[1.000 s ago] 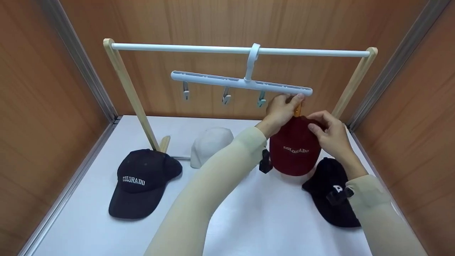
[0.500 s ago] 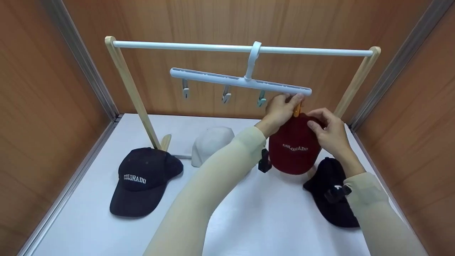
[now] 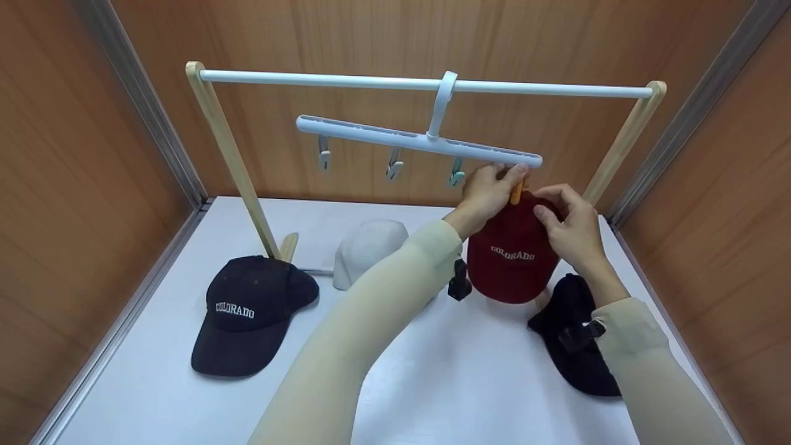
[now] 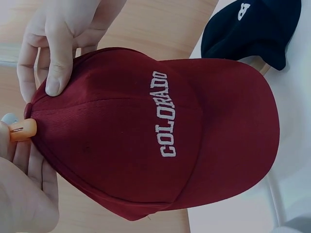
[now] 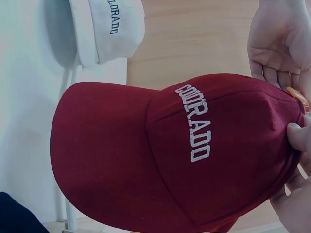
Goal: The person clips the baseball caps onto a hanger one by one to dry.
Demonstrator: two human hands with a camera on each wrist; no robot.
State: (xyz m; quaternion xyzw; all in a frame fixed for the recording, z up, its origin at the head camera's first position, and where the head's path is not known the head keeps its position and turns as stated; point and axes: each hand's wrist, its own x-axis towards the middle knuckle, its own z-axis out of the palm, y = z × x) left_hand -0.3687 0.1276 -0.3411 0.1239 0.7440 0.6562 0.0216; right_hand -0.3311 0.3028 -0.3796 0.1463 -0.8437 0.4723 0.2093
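Observation:
In the head view a light blue clip hanger hangs tilted, its right end lower. My left hand pinches the orange clip under that right end. Just below hangs a red baseball cap lettered COLORADO, visor down, its crown up at the clip. My right hand grips the right edge of the crown, thumb in front and fingers behind. In the left wrist view the tip of the orange clip overlaps the cap's upper edge. The right wrist view shows the cap's front, with the clip partly hidden.
The hanger hooks over the white rail of a wooden-legged rack. A navy cap lies left on the white table, a white cap at the back. Another dark cap lies under my right wrist. Wood-grain panels stand around the table.
My right hand has raised the red cap slightly, bringing its upper edge closer to the orange clip. My left hand has stayed at the clip.

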